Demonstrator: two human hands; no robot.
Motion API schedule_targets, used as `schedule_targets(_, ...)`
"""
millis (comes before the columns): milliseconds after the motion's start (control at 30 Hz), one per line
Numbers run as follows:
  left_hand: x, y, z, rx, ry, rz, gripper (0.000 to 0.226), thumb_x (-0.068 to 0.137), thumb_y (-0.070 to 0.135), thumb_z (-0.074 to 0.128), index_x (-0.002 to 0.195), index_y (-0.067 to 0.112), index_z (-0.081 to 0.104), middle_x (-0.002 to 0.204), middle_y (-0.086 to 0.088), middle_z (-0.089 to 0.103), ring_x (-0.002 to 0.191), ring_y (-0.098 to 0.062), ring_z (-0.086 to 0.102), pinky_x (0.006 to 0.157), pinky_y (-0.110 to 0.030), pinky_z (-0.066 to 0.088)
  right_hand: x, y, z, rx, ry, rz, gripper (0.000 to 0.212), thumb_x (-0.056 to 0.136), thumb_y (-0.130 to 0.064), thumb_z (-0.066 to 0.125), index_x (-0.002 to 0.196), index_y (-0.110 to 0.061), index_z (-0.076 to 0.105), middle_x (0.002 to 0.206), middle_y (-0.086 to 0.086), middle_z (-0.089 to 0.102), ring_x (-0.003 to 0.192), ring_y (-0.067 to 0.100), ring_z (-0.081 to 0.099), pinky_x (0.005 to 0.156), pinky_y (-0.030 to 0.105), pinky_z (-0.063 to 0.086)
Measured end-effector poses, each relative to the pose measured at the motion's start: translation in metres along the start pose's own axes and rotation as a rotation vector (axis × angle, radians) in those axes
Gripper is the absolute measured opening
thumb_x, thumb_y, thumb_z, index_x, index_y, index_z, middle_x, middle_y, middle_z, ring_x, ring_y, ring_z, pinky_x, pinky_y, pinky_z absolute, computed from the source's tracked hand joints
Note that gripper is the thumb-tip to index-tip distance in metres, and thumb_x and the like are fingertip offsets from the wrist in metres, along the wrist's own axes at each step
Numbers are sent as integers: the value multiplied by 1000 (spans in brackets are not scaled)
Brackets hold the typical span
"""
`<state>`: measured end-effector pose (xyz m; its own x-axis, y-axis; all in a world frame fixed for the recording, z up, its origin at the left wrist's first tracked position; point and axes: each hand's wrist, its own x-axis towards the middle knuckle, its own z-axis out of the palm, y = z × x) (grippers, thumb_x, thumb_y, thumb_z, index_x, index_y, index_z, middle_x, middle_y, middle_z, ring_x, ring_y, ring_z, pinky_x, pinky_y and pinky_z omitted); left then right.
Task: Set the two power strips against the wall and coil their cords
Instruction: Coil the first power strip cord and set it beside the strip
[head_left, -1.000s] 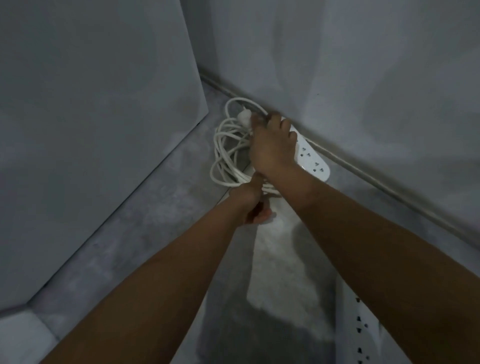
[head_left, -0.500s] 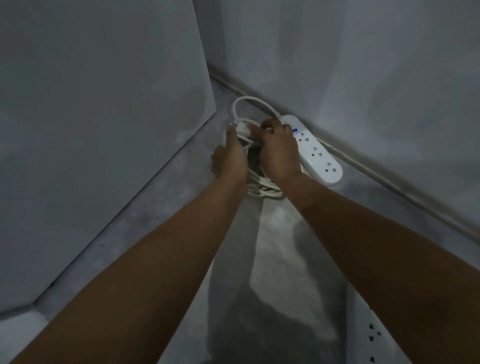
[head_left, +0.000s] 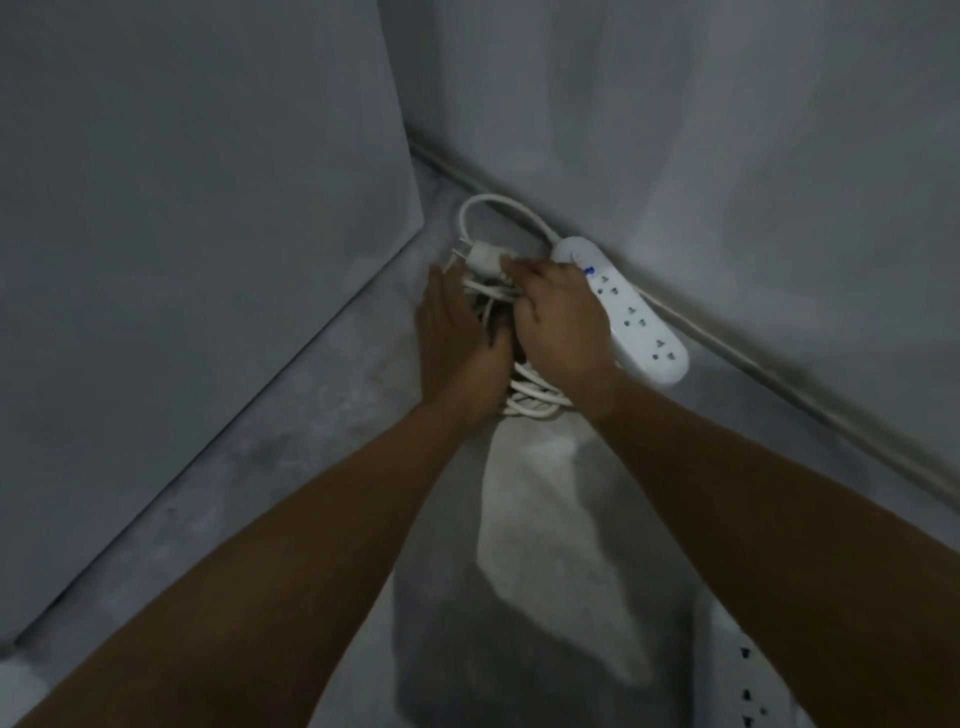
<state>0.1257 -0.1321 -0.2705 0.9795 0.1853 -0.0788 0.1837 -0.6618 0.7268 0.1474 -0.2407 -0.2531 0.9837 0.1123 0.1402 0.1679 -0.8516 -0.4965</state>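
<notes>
Two hands meet over the coiled white cord on the grey floor. The right hand curls its fingers round the loops beside the plug. The left hand lies along the coil's outer side, and I cannot tell whether it grasps. Just right, the power strip lies against the wall, by a thin pipe at its foot. A grey panel closes off the left. A second power strip shows under the right forearm.

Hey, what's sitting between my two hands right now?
In the head view, the bundled white cord and its plug lie between the left hand and right hand, which both hold the bundle.
</notes>
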Motion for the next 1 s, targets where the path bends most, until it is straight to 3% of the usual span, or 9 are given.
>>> schedule_targets(100, -13, 10, 6, 54, 5, -100, 70, 92, 27, 51, 151, 8, 18, 159, -17, 15, 147, -28, 15, 120, -41, 10, -7, 3, -14, -60, -150, -73, 60, 86, -31, 28, 135, -8, 55, 129, 13, 63, 119, 30, 58, 102, 37, 42)
schedule_targets(167, -19, 17, 14, 109, 119, -127, 65, 86, 23, 54, 144, 0, 34, 151, -25, 31, 140, -37, 33, 115, -46, 24, -17, 4, -29, -163, -214, -115, 62, 89, -33, 24, 139, -8, 50, 137, 12, 58, 127, 28, 52, 110, 41, 36)
schedule_targets(267, -16, 24, 25, 169, 203, -233, 55, 68, 25, 58, 116, -2, 63, 118, -28, 63, 105, -41, 65, 86, -49, 52, -52, 5, -40, -289, -139, -73, 58, 92, -29, 25, 140, -7, 48, 144, 12, 51, 134, 30, 46, 115, 48, 29)
schedule_targets(367, -22, 32, 34, 97, 171, -273, 47, 69, 21, 58, 110, -1, 64, 108, -26, 67, 95, -41, 67, 80, -47, 54, -107, 5, -32, -277, -66, -6, 54, 93, -25, 31, 139, -2, 48, 143, 16, 50, 133, 34, 47, 116, 46, 26)
schedule_targets(467, -42, 40, 31, 68, 200, -259, 56, 74, 20, 67, 123, 0, 50, 118, -30, 60, 107, -47, 60, 88, -57, 47, -132, 23, -24, -327, -120, -68, 57, 87, -16, 34, 140, 0, 45, 147, 18, 44, 137, 36, 41, 113, 50, 20)
schedule_targets(600, -37, 41, 22, -34, -29, -426, 74, 92, 40, 52, 151, 15, 14, 158, -11, 15, 147, -27, 11, 119, -46, 6, -119, 39, -31, -409, -205, -124, 68, 79, -11, 30, 146, -4, 36, 152, 14, 39, 140, 33, 35, 116, 50, 23)
schedule_targets(733, -29, 21, -17, -92, -302, -276, 79, 91, 44, 55, 152, 17, 12, 160, -11, 14, 146, -27, 18, 119, -43, 18, -119, 31, -37, -420, -291, -86, 69, 82, -11, 19, 152, -7, 22, 159, 12, 24, 147, 31, 21, 118, 47, 10)
schedule_targets(833, -38, 23, -63, 251, -479, -135, 72, 98, 44, 39, 154, 16, 4, 162, -12, -3, 149, -29, 5, 120, -48, 10, -117, 16, -57, -419, -383, -22, 67, 92, -10, 23, 155, -14, -2, 163, 6, -3, 150, 27, -7, 120, 42, -7)
schedule_targets(1000, -80, 49, -121, 536, -459, -54, 58, 103, 33, 27, 153, 8, 11, 161, -15, -1, 148, -30, 6, 118, -49, 14, -130, -8, -114, -428, -425, 40, 64, 97, -16, 31, 155, -15, 2, 164, 4, 0, 150, 27, -3, 120, 41, -1)
